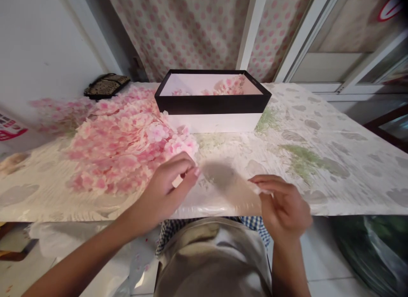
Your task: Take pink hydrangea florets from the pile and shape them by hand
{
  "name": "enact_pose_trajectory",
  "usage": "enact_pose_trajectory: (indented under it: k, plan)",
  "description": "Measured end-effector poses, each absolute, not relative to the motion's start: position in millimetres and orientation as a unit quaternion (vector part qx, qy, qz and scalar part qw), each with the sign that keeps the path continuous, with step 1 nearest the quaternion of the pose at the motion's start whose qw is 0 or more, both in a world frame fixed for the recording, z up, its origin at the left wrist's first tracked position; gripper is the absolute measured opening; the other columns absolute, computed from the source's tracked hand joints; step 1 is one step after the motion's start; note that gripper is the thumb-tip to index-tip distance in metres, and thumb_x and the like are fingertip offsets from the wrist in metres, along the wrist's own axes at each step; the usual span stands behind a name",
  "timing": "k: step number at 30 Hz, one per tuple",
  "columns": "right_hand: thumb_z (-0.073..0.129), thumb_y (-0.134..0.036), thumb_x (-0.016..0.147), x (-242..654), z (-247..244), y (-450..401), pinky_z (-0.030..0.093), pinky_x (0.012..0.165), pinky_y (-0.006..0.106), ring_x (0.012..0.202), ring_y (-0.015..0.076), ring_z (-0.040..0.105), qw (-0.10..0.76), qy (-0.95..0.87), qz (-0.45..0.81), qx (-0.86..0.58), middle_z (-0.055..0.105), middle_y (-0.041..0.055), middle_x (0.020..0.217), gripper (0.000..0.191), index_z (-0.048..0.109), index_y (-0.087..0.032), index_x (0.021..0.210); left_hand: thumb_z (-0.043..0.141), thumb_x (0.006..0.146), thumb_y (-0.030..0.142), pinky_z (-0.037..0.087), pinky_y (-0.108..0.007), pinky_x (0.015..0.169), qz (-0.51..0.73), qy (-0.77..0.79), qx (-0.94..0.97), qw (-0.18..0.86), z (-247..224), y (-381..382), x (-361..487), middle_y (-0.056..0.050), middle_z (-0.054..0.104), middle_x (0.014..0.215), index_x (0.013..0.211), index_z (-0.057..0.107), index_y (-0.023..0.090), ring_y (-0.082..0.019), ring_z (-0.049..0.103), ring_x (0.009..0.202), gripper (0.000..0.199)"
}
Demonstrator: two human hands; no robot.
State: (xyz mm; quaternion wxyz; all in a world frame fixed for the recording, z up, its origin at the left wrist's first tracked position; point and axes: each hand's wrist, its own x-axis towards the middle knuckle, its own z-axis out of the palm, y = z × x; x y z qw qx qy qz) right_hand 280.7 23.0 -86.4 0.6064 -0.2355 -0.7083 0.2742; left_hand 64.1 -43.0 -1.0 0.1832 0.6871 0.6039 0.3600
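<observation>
Plastic film (229, 195), clear and glossy, spans the gap between the person's two hands, just above the front edge of the bench (338, 161), which is covered in a cream sheet printed with grey and green patches. The right grip (283, 205) is clamped on the film's right edge, fingers and thumb pinched together, though motion blur softens it. The left grip (167, 190) is curled nearly closed, its fingertips at the film's left side, with a small pale piece showing between them; whether it clamps the film, the blurred view cannot settle.

Just beyond the left grip, a heap of pale pink artificial blossoms (119, 148) lies on the bench, its nearest flowers close to the fingertips. Farther back stands an open white box with a black rim (213, 102), more pink blossoms inside it. A dark woven pouch (106, 86) sits at the bench's far left corner, below a pink polka-dot curtain (191, 29). Under the near edge, a beige apron (213, 263) covers a blue checked shirt (255, 224), and a dark green plastic bag (366, 254) lies on the tiled floor.
</observation>
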Motion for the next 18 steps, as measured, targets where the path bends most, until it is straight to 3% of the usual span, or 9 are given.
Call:
enact_pose_trajectory:
  k: [2,4,8,10,13,18]
  plan:
    - [0.060,-0.005,0.081,285,-93,35,0.054,0.072,0.033,0.081,0.0181,0.067,0.634,-0.663,0.266,-0.298,0.069,0.0017,0.085,0.019,0.063,-0.022,0.088,0.045,0.094,0.017,0.043,-0.029,0.076,0.322,0.605,0.728,0.034,2,-27,58,-0.002,0.054,0.089,0.083,0.056,0.018,-0.015,0.053,0.084,0.015]
    - [0.065,-0.011,0.080,287,-95,41,0.053,0.067,0.031,0.075,0.0176,0.066,0.634,-0.638,0.278,-0.338,0.069,0.0017,0.081,0.013,0.065,-0.022,0.086,0.044,0.092,0.011,0.044,-0.035,0.083,0.221,0.599,0.764,-0.092,2,-7,55,-0.007,0.057,0.106,0.101,0.060,0.017,-0.021,0.054,0.098,0.019]
    - [0.064,-0.013,0.083,289,-89,44,0.048,0.061,0.029,0.073,0.0160,0.064,0.587,-0.672,0.315,-0.323,0.069,0.0020,0.081,0.013,0.070,-0.023,0.088,0.047,0.087,0.004,0.041,-0.042,0.079,-0.006,0.570,0.788,-0.232,-3,29,54,-0.012,0.059,0.114,0.086,0.068,0.014,-0.029,0.052,0.100,0.023]
    - [0.061,-0.013,0.084,289,-86,46,0.047,0.060,0.028,0.074,0.0158,0.063,0.570,-0.691,0.322,-0.307,0.069,0.0022,0.081,0.014,0.070,-0.023,0.088,0.045,0.087,0.003,0.040,-0.041,0.076,-0.029,0.564,0.784,-0.259,-3,39,54,-0.013,0.060,0.110,0.078,0.068,0.013,-0.028,0.052,0.098,0.026]
    - [0.060,-0.016,0.085,290,-85,48,0.048,0.061,0.029,0.075,0.0166,0.064,0.560,-0.691,0.335,-0.309,0.069,0.0028,0.083,0.012,0.070,-0.022,0.088,0.041,0.090,0.005,0.039,-0.038,0.075,-0.011,0.567,0.784,-0.252,2,47,51,-0.013,0.060,0.104,0.085,0.067,0.011,-0.026,0.054,0.093,0.027]
    - [0.061,-0.014,0.084,290,-86,48,0.049,0.064,0.028,0.076,0.0154,0.064,0.552,-0.693,0.336,-0.319,0.069,0.0016,0.084,0.014,0.069,-0.023,0.089,0.054,0.086,0.023,0.040,-0.041,0.086,0.031,0.635,0.763,-0.112,2,54,40,-0.012,0.060,0.100,0.086,0.068,0.009,-0.028,0.056,0.096,0.019]
